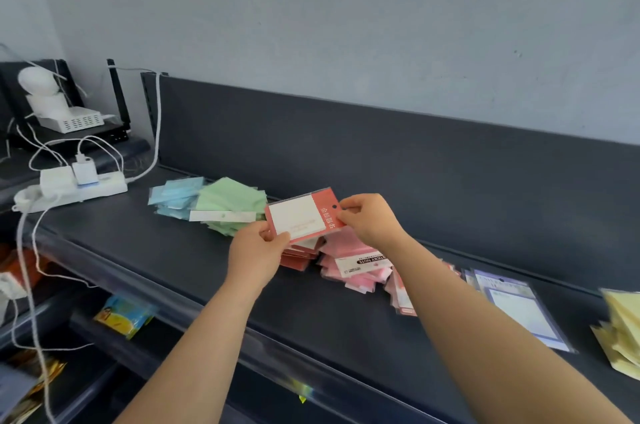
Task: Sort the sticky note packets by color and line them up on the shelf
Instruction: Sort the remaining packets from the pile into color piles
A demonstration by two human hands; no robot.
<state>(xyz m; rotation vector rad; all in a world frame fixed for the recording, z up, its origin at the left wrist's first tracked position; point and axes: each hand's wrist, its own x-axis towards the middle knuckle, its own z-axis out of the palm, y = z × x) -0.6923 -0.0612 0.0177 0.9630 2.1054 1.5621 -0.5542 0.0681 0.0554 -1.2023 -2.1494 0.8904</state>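
Both hands hold one red sticky note packet (300, 217) with a white note face, just above a low stack of red packets (298, 255) on the dark shelf (145, 243). My left hand (258, 252) pinches its near left corner. My right hand (367, 219) pinches its right end by the hang hole. Along the shelf lie piles of blue packets (175, 196), green packets (230, 207), pink packets (356, 264), purple packets (516, 305) and yellow packets (621, 330).
A white power strip (74, 191) with plugged chargers and cables sits at the shelf's left end, beside a router (74, 120) and a small white camera (38, 84). Lower shelves hold a snack bag (124, 314). The shelf's back panel (381, 153) rises behind the piles.
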